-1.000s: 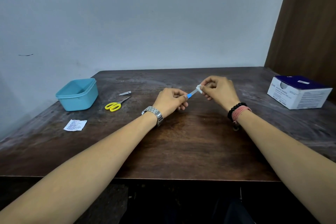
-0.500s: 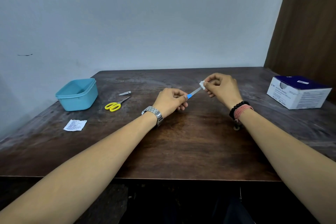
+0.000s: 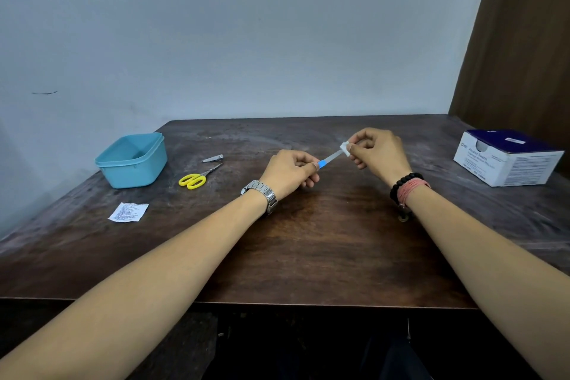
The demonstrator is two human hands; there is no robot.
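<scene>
My left hand (image 3: 290, 173) grips the blue handle of a thin metal nail file (image 3: 330, 160), held above the middle of the dark wooden table (image 3: 308, 250). Its blade points up and to the right. My right hand (image 3: 377, 154) pinches a small white swab (image 3: 344, 148) folded around the tip of the blade. A watch is on my left wrist, and bead and thread bracelets are on my right.
A light-blue plastic tub (image 3: 132, 160) stands at the back left. Yellow-handled scissors (image 3: 199, 177) and a nail clipper (image 3: 212, 158) lie beside it. A torn white sachet (image 3: 128, 212) lies nearer the left edge. A white and blue swab box (image 3: 509, 160) sits at the right.
My right hand has slid the white swab along the blade away from the blue handle, out to the tip. My left hand has stayed still.
</scene>
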